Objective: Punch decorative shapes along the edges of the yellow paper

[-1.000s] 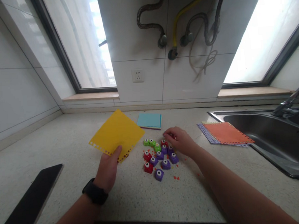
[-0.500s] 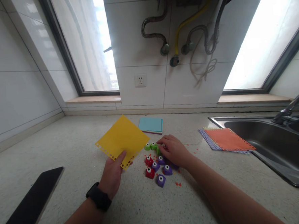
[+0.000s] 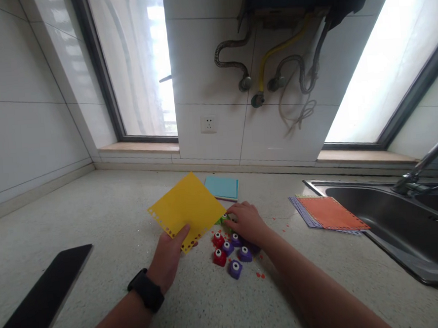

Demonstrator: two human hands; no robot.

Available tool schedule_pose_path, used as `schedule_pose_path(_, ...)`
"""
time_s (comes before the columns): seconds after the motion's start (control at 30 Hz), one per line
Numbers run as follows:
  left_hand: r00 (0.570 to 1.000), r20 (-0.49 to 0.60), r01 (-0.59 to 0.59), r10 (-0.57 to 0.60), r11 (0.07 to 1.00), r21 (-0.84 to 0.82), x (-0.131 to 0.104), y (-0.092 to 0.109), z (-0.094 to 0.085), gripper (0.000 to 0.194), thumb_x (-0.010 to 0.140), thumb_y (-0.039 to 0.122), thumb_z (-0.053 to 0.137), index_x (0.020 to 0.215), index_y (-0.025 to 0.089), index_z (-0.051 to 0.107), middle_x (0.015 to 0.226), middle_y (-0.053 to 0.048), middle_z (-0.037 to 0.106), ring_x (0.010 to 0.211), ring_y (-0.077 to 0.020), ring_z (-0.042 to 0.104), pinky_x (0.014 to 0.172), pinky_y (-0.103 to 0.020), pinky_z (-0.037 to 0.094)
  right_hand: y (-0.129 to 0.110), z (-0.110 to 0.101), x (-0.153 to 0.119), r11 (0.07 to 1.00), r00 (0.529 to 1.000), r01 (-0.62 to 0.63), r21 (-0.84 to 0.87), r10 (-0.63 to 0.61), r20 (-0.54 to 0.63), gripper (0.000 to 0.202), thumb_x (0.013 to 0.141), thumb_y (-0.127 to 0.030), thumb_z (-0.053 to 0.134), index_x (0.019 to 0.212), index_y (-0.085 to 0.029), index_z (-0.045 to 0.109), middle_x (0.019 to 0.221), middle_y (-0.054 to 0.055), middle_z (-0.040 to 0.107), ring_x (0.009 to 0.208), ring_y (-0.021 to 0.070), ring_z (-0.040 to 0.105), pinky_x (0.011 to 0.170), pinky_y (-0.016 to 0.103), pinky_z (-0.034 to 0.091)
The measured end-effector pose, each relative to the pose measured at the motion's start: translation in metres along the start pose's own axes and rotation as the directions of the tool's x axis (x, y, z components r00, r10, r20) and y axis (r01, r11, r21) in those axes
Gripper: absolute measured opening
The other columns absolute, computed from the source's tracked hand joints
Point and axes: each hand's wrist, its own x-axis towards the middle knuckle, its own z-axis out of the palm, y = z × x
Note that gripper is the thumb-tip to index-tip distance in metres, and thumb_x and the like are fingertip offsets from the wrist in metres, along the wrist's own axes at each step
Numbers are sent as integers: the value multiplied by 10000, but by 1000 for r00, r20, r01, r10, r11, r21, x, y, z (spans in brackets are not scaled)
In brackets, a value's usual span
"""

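Observation:
My left hand [image 3: 171,251] grips a yellow paper sheet [image 3: 189,203] near its lower corner, thumb on top. Small punched holes run along the two lower edges of the sheet. Beside the sheet's right corner, my right hand [image 3: 248,224] reaches over the punches, its fingertips at a green punch [image 3: 225,219]; whether they grip it is hard to tell. Nearer to me on the counter stand red punches [image 3: 219,257] and several purple punches [image 3: 235,269], each with a white round top. Small red paper bits [image 3: 260,276] lie around them.
A stack of light blue sheets [image 3: 222,187] lies behind the punches. To the right, an orange sheet [image 3: 331,213] rests on purple ones beside the steel sink [image 3: 404,227]. A dark flat object [image 3: 45,296] lies at the left on the counter [image 3: 110,210].
The yellow sheet has moved slightly right, towards my right hand, now covering part of the green punches. My right hand has shifted a little left. The camera view has tilted up slightly.

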Motion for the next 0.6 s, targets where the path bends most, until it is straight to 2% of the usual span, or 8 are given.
schedule_pose_path(0.13,1000,19,5,-6,999,35,0,-1,0,369,856,279,732,1199,172,648,1190,-113,744,917,-247,745,688,-340,630,-1,1,2,996,998,-37,77,41,-53,154,798,-314,718,917,-214,718,993,88,743,1041,295,610,937,446,384)
schedule_pose_path(0.23,1000,30,4,-6,999,44,-2,0,0,354,863,286,726,1189,172,650,1189,-117,745,928,-250,744,709,-348,633,1,-3,1,980,989,-67,186,90,-117,178,875,-355,637,975,-207,634,943,67,728,888,227,661,821,371,462)
schedule_pose_path(0.3,999,31,6,-8,998,58,-3,2,0,367,860,295,731,1195,173,645,1179,-119,746,923,-257,744,702,-360,636,2,-8,0,912,974,-79,403,156,-163,223,926,-420,574,1003,-211,555,889,46,708,756,191,674,681,316,485)
schedule_pose_path(0.33,999,34,7,-10,998,66,-4,3,0,380,857,298,736,1203,175,639,1183,-120,744,926,-261,743,703,-367,638,1,-12,-1,826,964,-66,559,197,-178,253,924,-454,578,998,-219,519,864,35,698,715,186,679,628,301,482)
schedule_pose_path(0.4,999,39,14,-17,997,72,-5,5,0,406,851,297,745,1222,183,627,1212,-121,731,953,-264,738,713,-372,642,-2,-21,-5,518,946,12,855,271,-177,338,865,-489,670,963,-237,467,851,18,692,703,195,699,595,294,487)
schedule_pose_path(0.43,999,40,20,-22,998,63,-6,6,0,419,849,293,748,1235,193,619,1237,-117,720,976,-264,733,719,-369,642,-5,-26,-8,376,940,59,925,291,-178,366,843,-485,706,946,-244,450,885,19,704,725,195,710,607,295,497)
schedule_pose_path(0.5,999,33,27,-28,999,27,-6,7,1,446,846,269,750,1263,222,599,1289,-103,695,1020,-256,722,715,-352,643,-13,-36,-15,156,940,134,979,291,-176,390,806,-433,773,932,-249,453,964,16,722,782,178,719,712,319,534)
schedule_pose_path(0.6,1000,6,24,-24,999,-31,-7,7,4,472,840,226,746,1282,261,583,1313,-79,677,1018,-238,720,678,-315,638,-25,-46,-25,-24,953,174,984,257,-162,380,777,-351,824,939,-260,492,907,-25,698,850,173,723,822,338,544)
